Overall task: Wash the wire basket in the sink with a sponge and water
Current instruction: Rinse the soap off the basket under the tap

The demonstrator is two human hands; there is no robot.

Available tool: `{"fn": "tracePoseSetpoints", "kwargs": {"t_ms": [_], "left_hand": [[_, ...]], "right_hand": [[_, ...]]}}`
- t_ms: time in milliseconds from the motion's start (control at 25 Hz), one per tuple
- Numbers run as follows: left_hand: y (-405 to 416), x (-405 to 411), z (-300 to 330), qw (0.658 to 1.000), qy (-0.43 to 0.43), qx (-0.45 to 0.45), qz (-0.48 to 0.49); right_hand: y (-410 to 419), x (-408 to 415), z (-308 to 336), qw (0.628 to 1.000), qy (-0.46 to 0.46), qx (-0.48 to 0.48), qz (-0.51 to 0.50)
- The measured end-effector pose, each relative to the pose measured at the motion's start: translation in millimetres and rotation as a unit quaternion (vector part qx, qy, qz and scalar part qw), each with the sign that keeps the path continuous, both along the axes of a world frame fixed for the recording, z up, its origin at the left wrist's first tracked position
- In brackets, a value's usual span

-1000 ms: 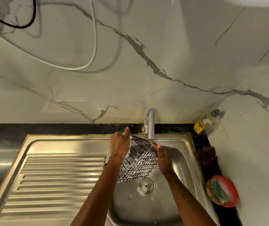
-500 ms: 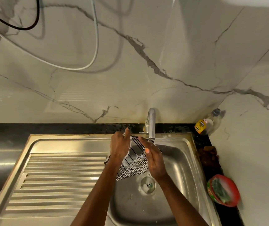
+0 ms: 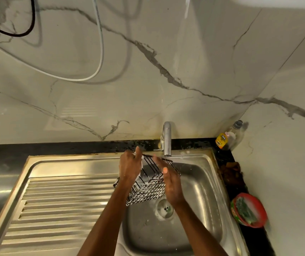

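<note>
A dark wire basket (image 3: 149, 187) with white foam on its wires is held tilted over the steel sink bowl (image 3: 199, 196), just under the tap spout (image 3: 167, 139). My left hand (image 3: 130, 168) grips the basket's left end, thumb up on the rim. My right hand (image 3: 170, 183) lies flat against the basket's right side with its fingers stretched out and together, rubbing the wires. No sponge shows in either hand. A thin run of water falls from the spout onto the rim.
A ribbed steel draining board (image 3: 61, 206) lies left of the bowl. The drain (image 3: 164, 208) sits below the basket. On the dark counter at right stand a red tub with a green scrubber (image 3: 248, 210), a brown rag (image 3: 231, 172) and a clear bottle (image 3: 228, 136).
My right hand has slid from the basket's right end up across its side towards the rim. The basket has tipped a little nearer to me. The left hand has kept its grip.
</note>
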State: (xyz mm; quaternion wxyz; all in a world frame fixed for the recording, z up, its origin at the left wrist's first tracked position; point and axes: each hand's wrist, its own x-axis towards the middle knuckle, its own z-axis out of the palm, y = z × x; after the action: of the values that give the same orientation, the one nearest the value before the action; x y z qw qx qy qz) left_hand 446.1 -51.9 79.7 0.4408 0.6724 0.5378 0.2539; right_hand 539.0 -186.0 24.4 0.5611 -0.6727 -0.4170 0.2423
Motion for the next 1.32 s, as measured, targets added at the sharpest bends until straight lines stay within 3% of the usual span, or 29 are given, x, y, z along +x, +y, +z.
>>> {"fn": "tracePoseSetpoints", "kwargs": {"t_ms": [80, 160, 280, 360, 520, 640, 800, 920, 1080, 1320], "left_hand": [[-2, -6, 5, 1.0, 0.016, 0.009, 0.003], [-8, -10, 15, 0.999, 0.031, 0.014, 0.017], [-9, -11, 20, 0.999, 0.044, 0.016, 0.025], [-5, -14, 23, 0.998, 0.047, 0.022, 0.02], [-1, -23, 19, 0.999, 0.023, 0.035, 0.001], [7, -32, 15, 0.999, -0.049, 0.0, -0.001], [13, -40, 19, 0.992, -0.109, -0.06, -0.016], [7, -22, 12, 0.973, -0.128, -0.191, 0.007], [-12, 17, 2, 0.939, -0.157, -0.302, -0.058], [-26, 63, -19, 0.934, -0.119, -0.312, -0.126]], "right_hand": [[-8, 19, -23, 0.993, 0.088, -0.066, -0.049], [-4, 15, -24, 0.983, 0.111, -0.119, -0.088], [6, -18, 2, 0.996, 0.066, -0.053, -0.031], [4, -12, 0, 0.996, 0.082, -0.012, 0.023], [-13, 25, -36, 0.981, 0.147, -0.112, -0.06], [-7, 9, -42, 0.987, 0.067, -0.098, -0.108], [-24, 40, -23, 0.969, -0.186, -0.141, -0.084], [-38, 88, 0, 0.971, -0.17, -0.17, 0.005], [-52, 123, 44, 0.958, -0.115, -0.258, 0.044], [-103, 104, 58, 0.924, -0.134, -0.349, -0.081]]}}
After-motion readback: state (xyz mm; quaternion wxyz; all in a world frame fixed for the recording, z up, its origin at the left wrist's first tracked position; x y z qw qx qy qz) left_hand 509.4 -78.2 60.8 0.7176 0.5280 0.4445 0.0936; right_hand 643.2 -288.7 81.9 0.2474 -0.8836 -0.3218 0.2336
